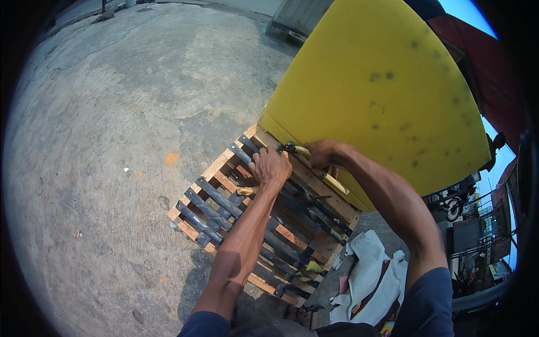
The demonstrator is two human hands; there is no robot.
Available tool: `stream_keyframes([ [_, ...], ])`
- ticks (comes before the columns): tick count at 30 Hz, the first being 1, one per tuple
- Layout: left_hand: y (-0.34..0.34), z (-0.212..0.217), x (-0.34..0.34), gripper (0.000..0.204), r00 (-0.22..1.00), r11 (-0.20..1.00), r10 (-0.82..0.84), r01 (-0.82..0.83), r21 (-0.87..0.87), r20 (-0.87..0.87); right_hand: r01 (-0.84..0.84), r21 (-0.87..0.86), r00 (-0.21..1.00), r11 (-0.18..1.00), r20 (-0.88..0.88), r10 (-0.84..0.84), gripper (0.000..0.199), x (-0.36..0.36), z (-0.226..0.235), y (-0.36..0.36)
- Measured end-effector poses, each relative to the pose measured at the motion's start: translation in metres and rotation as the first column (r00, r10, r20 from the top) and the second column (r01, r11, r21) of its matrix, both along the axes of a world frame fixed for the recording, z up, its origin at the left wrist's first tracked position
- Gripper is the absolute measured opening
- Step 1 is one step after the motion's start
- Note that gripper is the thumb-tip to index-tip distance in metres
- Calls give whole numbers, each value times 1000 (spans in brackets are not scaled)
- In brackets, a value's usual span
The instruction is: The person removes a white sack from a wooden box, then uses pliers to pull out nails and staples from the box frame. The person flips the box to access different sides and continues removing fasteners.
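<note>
A wooden frame (218,164) lies tilted in front of me, crossed by several black webbing straps (205,208). Against its far right side stands a large yellow padded panel (370,95) with dark spots. My right hand (321,154) is closed around yellow-handled pliers (335,183); their dark head is at the frame's rail, beside the panel's lower edge. Just left of that head, my left hand (271,167) is curled over the straps near the rail, fingers closed. What its fingertips grip is hidden under the hand.
White torn sheet material (368,269) lies on the ground right of the frame. Concrete ground (112,157) stretches to the left. A grey box-like object (300,17) stands behind the panel. A motorcycle (455,208) is at the far right.
</note>
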State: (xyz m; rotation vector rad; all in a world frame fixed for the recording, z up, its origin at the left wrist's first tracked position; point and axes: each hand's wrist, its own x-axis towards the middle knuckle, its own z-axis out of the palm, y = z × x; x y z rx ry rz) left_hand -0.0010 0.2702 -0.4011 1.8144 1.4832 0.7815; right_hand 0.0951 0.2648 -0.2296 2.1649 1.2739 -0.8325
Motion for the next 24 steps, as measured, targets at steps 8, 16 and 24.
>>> stream_keyframes([
  [8, -21, -16, 13, 45, 923, 989, 143, -149, -11, 358, -286, -371, 863, 883, 300, 406, 37, -60, 3, 65],
  [16, -34, -21, 13, 52, 902, 999, 23, -40, 32, 431, -622, -641, 455, 450, 172, 874, 23, -30, -75, 141],
  [24, -22, -28, -13, 45, 858, 997, 21, -54, 49, 513, -635, -460, 527, 621, 331, 783, 29, -67, -34, 93],
])
